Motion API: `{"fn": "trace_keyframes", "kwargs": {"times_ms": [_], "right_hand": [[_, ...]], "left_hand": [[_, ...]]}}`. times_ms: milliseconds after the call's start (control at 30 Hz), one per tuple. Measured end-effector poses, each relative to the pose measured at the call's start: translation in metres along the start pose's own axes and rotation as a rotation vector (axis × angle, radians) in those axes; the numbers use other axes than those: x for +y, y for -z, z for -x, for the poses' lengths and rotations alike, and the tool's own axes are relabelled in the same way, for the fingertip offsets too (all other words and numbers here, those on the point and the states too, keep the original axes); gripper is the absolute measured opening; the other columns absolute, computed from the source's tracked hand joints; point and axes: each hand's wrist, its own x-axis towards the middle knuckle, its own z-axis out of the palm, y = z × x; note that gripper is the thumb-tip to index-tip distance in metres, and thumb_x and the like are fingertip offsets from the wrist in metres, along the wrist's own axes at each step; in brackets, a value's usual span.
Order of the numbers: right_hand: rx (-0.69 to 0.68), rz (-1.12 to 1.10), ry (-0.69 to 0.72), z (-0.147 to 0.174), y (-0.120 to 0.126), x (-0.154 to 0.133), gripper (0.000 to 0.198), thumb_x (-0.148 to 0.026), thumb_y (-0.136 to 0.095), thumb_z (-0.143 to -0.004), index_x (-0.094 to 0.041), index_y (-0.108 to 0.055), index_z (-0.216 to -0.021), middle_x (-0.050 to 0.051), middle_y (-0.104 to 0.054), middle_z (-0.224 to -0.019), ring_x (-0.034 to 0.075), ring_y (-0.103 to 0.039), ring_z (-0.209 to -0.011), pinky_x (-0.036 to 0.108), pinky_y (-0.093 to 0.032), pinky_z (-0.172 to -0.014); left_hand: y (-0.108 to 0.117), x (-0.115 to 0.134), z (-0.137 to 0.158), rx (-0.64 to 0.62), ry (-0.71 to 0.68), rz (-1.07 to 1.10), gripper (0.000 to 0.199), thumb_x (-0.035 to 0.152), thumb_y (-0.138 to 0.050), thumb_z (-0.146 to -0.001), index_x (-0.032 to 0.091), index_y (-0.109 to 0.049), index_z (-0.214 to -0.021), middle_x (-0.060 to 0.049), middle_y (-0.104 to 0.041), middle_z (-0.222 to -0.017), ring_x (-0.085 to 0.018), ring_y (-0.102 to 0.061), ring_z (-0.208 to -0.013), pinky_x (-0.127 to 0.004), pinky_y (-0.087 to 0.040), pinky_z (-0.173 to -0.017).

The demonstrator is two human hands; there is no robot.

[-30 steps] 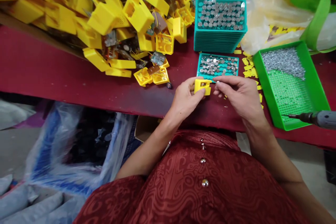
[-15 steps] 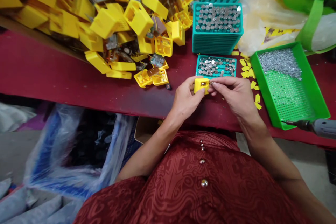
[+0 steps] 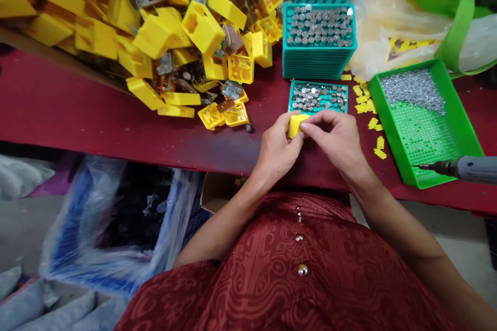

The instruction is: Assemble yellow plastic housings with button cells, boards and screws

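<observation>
A small yellow plastic case (image 3: 295, 125) is held over the table's front edge, a plain face turned up. My left hand (image 3: 277, 149) grips it from the left, thumb in front and fingers behind. From the right, my right hand (image 3: 337, 137) has thumb and forefinger closed on the case's right edge. Any small part under those fingertips is hidden. Just behind my hands lies a teal tray (image 3: 292, 97) holding many silvery button cells. A stack of teal trays (image 3: 320, 62) stands beyond it, its top one also filled with cells.
A heap of yellow cases (image 3: 163, 31) with wires and circuit parts covers the left. Flat yellow pieces (image 3: 363, 101) lie right of the trays. A green basket (image 3: 460, 126) holds screws, with an electric screwdriver (image 3: 466, 168) above its near edge. A plastic-lined blue crate (image 3: 66, 251) stands below left.
The yellow case has turned, so its opening no longer shows. My right hand has moved left, its fingertips now against the case. My left hand keeps its hold.
</observation>
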Motion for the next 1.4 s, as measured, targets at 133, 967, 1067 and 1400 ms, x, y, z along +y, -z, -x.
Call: {"fn": "trace_keyframes", "kwargs": {"times_ms": [133, 967, 1067, 1400], "right_hand": [[-0.002, 0.188, -0.034, -0.007, 0.004, -0.001, 0.036, -0.021, -0.089, -0.073, -0.018, -0.055, -0.064, -0.007, -0.054, -0.061, 0.007, -0.045, -0.059, 0.026, -0.037, -0.06], [0.116, 0.928, 0.286, -0.04, 0.037, 0.047, 0.017, -0.018, -0.058, -0.097, -0.019, -0.072, -0.086, 0.014, -0.073, -0.102, 0.029, -0.063, -0.098, 0.048, -0.051, -0.098], [0.147, 0.812, 0.293, -0.033, 0.039, 0.038, 0.015, -0.02, -0.06, -0.095, -0.02, -0.071, -0.086, 0.012, -0.074, -0.1, 0.027, -0.064, -0.096, 0.046, -0.051, -0.097], [0.081, 0.115, 0.269, 0.005, 0.0, 0.007, 0.006, -0.022, -0.072, -0.085, -0.02, -0.075, -0.081, 0.001, -0.071, -0.083, 0.013, -0.062, -0.082, 0.029, -0.05, -0.075]], "left_hand": [[0.003, -0.002, 0.0, -0.046, -0.027, 0.005, 0.041, 0.017, -0.073, -0.088, 0.019, -0.07, -0.129, -0.009, -0.081, -0.121, -0.023, -0.076, -0.112, -0.035, -0.06, -0.101], [0.021, 0.007, -0.013, 0.007, 0.25, 0.445, 0.028, 0.027, -0.082, -0.08, 0.018, -0.078, -0.106, -0.005, -0.081, -0.101, -0.014, -0.074, -0.082, -0.022, -0.062, -0.065], [0.019, 0.006, -0.012, -0.018, 0.249, 0.466, 0.029, 0.022, -0.08, -0.079, 0.017, -0.076, -0.107, -0.005, -0.081, -0.102, -0.015, -0.075, -0.086, -0.023, -0.064, -0.07], [0.003, 0.007, -0.007, -0.089, 0.211, 0.473, 0.031, 0.022, -0.081, -0.083, 0.017, -0.073, -0.112, -0.005, -0.08, -0.108, -0.015, -0.075, -0.096, -0.025, -0.064, -0.083]]}}
